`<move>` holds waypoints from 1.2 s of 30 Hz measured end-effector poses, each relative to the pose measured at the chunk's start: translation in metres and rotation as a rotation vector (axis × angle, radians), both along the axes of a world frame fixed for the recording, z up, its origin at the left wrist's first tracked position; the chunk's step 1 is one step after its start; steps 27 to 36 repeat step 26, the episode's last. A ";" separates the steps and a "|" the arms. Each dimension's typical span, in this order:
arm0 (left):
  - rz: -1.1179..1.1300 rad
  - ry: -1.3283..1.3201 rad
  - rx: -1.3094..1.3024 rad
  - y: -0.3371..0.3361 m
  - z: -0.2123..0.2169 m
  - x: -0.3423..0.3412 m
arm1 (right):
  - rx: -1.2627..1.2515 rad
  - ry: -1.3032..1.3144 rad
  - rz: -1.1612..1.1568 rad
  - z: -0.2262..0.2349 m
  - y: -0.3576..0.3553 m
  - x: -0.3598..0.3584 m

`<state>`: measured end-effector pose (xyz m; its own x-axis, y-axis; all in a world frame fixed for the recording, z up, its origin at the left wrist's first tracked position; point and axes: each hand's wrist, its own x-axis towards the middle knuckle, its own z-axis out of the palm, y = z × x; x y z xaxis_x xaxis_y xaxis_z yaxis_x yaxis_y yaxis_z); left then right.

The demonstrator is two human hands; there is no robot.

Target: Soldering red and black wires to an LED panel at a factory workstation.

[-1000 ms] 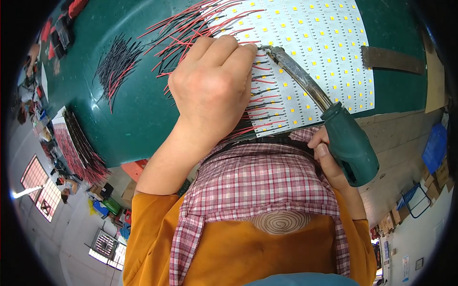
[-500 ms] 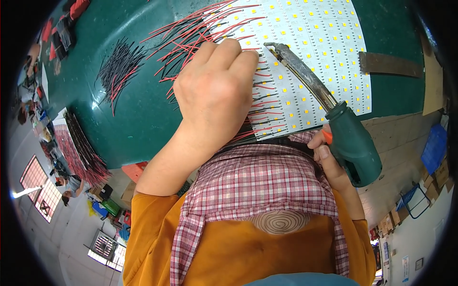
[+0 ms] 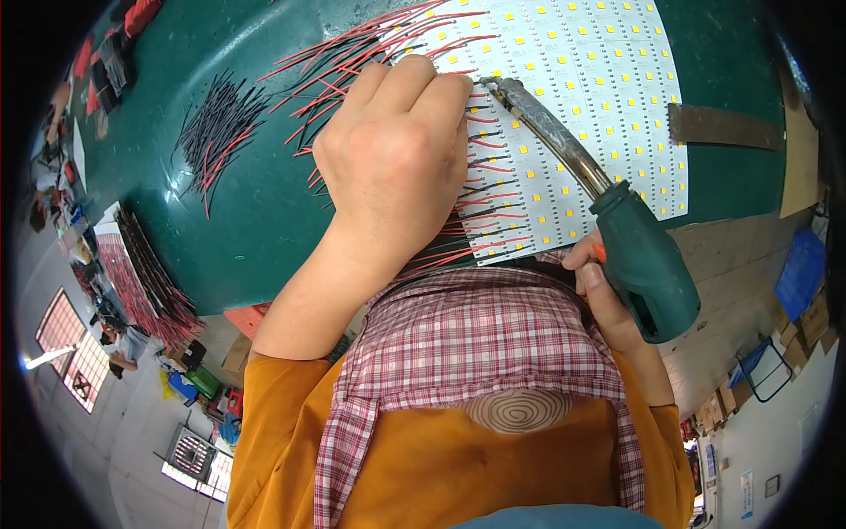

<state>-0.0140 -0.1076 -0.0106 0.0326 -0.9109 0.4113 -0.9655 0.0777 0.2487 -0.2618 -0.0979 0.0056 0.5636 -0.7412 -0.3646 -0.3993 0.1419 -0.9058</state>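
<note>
My right hand point(image 3: 604, 286) is wrapped round a soldering iron with a dark green handle point(image 3: 648, 264) and a long metal barrel. The iron's dark tip point(image 3: 500, 85) reaches the left part of a white LED board point(image 3: 608, 106) dotted with yellow squares, right beside my left fingertips. Over the board's left edge my left hand point(image 3: 392, 150) is closed in a pinch; its fingertips and whatever is between them are hidden. Red and black wires point(image 3: 493, 218) stick out along that edge, above and below the hand, with their ends on the board.
A pile of loose black and red wires point(image 3: 220, 128) lies on the green table point(image 3: 256, 229) to the left. Farther left is a wired strip bundle point(image 3: 141, 273) at the table's edge. A flat metal bar point(image 3: 727, 126) crosses the board's right edge.
The iron's tip has shifted slightly left and down, closer to my left fingertips. My left hand has moved a little left and upward, still pinched. The board has shifted very slightly.
</note>
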 end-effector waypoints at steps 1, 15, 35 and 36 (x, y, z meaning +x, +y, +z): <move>-0.002 0.000 0.000 -0.001 -0.001 0.000 | -0.037 0.045 0.025 -0.001 0.001 -0.001; 0.006 -0.044 0.064 0.001 0.008 0.001 | 0.010 -0.250 -0.047 -0.005 0.003 -0.004; 0.068 -0.110 -0.097 -0.043 0.037 0.094 | 0.099 -0.271 -0.135 -0.014 0.001 -0.007; 0.068 -0.110 -0.097 -0.043 0.037 0.094 | 0.099 -0.271 -0.135 -0.014 0.001 -0.007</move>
